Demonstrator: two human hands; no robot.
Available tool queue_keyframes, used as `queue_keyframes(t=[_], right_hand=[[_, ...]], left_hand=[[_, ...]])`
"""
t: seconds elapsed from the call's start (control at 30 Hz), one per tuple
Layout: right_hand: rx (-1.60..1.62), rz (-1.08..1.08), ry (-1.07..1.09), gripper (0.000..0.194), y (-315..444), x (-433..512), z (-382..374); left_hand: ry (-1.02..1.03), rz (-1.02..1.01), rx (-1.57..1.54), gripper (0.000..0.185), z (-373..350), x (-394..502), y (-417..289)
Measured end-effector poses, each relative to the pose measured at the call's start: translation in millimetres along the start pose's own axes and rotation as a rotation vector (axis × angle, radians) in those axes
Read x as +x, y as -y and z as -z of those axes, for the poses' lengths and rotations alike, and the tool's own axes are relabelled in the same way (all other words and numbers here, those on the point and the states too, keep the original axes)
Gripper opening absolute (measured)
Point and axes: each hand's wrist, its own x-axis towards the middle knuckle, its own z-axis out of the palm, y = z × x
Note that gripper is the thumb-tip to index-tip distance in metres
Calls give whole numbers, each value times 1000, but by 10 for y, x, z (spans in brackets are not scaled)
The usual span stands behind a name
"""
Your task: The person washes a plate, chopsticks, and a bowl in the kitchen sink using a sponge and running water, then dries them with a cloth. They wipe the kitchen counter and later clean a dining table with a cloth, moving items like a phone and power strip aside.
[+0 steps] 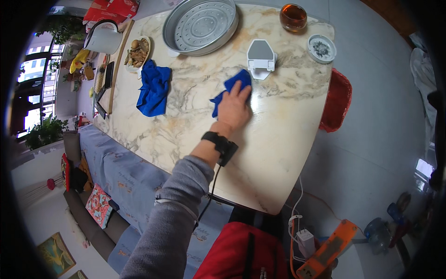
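My left hand presses and grips a blue cloth on the marble-patterned table, its fingers over the cloth. A black strap with a small device and a cable is round the wrist. Just beyond the cloth stands a white folding stand with a grey face. A second blue cloth lies crumpled at the left, touching or close to a dish of food. My right hand is out of view.
A round metal steamer tray, a glass of amber drink and an ashtray stand at the far side. A red stool is by the right edge. Below right are an orange power strip, a white charger and cables.
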Motion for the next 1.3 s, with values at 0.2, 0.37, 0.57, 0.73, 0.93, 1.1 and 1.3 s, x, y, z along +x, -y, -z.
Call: queue_keyframes(t=[0.2, 0.37, 0.57, 0.73, 0.93, 1.1, 1.3], right_hand=[[16, -36, 37, 50, -35, 1, -48], [24, -52, 27, 48, -53, -35, -55], [100, 10, -31, 47, -30, -293, -219], [77, 140, -92, 38, -121, -424, -80], [331, 95, 138, 51, -215, -306, 254], [241, 74, 87, 52, -212, -298, 212], [65, 45, 72, 54, -118, -11, 87]], left_hand=[[134, -239, -94, 60, -415, -366, -902], [319, -543, -33, 48, -966, 94, -2122], [-23, -354, -1170, 61, -743, -320, -2151], [116, 112, -635, 63, 109, -1864, -491], [357, 197, -383, 63, -497, -2507, -783], [61, -82, -1024, 54, -1237, -614, -2148], [77, -33, -1555, 60, -254, 1, -2400]])
